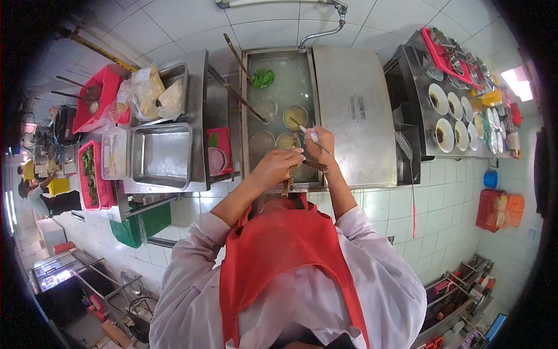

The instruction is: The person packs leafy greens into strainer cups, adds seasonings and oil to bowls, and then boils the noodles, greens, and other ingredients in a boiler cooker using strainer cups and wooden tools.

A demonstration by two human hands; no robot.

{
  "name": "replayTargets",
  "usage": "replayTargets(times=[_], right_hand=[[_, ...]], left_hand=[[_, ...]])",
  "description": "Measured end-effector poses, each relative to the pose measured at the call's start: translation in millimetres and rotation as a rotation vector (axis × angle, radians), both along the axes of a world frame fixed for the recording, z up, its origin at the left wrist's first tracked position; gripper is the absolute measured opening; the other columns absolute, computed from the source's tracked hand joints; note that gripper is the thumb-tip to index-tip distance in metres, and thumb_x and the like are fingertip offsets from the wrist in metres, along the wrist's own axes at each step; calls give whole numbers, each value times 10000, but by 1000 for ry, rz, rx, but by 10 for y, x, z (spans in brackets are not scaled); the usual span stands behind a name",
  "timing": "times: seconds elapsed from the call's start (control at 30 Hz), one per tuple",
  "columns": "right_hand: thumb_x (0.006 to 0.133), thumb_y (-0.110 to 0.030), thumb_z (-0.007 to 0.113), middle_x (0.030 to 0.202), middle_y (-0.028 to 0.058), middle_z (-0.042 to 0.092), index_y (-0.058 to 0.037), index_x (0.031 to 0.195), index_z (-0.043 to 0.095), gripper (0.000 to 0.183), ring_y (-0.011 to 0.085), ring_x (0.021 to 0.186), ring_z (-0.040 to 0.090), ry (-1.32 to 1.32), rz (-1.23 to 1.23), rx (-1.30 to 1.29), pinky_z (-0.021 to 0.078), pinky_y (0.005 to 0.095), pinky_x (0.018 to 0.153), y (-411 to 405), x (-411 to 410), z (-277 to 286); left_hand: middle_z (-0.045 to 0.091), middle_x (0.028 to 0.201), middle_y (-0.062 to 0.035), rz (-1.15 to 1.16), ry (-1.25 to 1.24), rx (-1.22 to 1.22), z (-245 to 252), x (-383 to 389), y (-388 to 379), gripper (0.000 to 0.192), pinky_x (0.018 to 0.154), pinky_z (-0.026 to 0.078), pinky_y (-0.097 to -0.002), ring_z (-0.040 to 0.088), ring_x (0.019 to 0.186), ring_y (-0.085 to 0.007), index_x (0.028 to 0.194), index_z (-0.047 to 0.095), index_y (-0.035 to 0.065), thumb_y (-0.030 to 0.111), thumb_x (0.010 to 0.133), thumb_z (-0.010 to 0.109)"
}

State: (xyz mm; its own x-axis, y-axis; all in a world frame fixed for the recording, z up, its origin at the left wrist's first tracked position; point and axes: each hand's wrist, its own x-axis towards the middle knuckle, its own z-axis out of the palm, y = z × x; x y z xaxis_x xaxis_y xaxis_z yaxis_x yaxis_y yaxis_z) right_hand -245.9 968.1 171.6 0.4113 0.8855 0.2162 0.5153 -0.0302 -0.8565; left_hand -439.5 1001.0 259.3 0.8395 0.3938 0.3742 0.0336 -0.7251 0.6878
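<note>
In front of me is a metal cooking tank (279, 61) of cloudy water with several round strainer baskets in it. My left hand (279, 163) is closed on the wooden handle of a strainer (286, 187) at the tank's near edge. My right hand (320, 141) grips chopsticks (296, 123), whose tips reach into a round strainer basket (295, 117) holding pale food that looks like noodles. Green leafy vegetables (263, 78) lie in another strainer at the back left, its handle leaning on the rim.
To the left stand an empty steel tray (161, 156), bagged food (146, 94) and a red basket of greens (90, 174). A steel lid (355, 113) adjoins the tank. Bowls with dark sauce (444, 135) stand on the right counter. A person (45, 196) is at far left.
</note>
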Motion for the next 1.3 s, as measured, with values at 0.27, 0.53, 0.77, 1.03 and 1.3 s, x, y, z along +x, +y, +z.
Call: replayTargets(times=[0.27, 0.53, 0.77, 1.03, 1.3], right_hand=[[754, -96, 623, 676, 178, 619, -24, 741, 629, 74, 340, 623, 624, -11, -83, -11, 487, 378, 577, 16, 196, 8], [721, -182, 678, 668, 173, 618, -40, 742, 619, 155, 348, 632, 614, 34, -116, -60, 478, 400, 589, -25, 90, -238], [750, -198, 687, 672, 120, 641, -35, 774, 648, 169, 208, 622, 630, 327, -258, -258, 491, 337, 598, -351, 240, 629], [824, -110, 638, 719, 75, 636, 20, 839, 626, 132, 108, 632, 599, 566, -225, -33, 493, 254, 563, -914, 678, 219], [862, -98, 611, 739, 70, 625, 28, 855, 601, 126, 109, 648, 584, 665, -252, 7, 504, 242, 592, -1099, 458, 299]], left_hand=[[640, 960, -142, 5, 3, 47, 82, 71, 11, 190, 849, 514, -400, 614, 1016, -303, 906, 583, 30, 29, 722, 632], [640, 1071, -138, 30, 79, -17, 69, 28, 38, 350, 855, 506, -377, 622, 1000, -304, 950, 612, 44, -66, 617, 615], [620, 1131, -178, 500, -290, -290, 722, 99, 324, 84, 841, 517, -322, 620, 1033, -248, 876, 586, -5, -44, 807, 612], [504, 1256, -201, 467, -462, -472, 136, -874, 168, 416, 943, 443, -399, 533, 1125, -290, 1170, 477, -1, 246, 866, 617], [438, 1345, -148, 233, -202, -217, -21, -112, -294, 1115, 1049, 287, -400, 383, 1266, -270, 1340, 371, 25, 524, 474, 866]])
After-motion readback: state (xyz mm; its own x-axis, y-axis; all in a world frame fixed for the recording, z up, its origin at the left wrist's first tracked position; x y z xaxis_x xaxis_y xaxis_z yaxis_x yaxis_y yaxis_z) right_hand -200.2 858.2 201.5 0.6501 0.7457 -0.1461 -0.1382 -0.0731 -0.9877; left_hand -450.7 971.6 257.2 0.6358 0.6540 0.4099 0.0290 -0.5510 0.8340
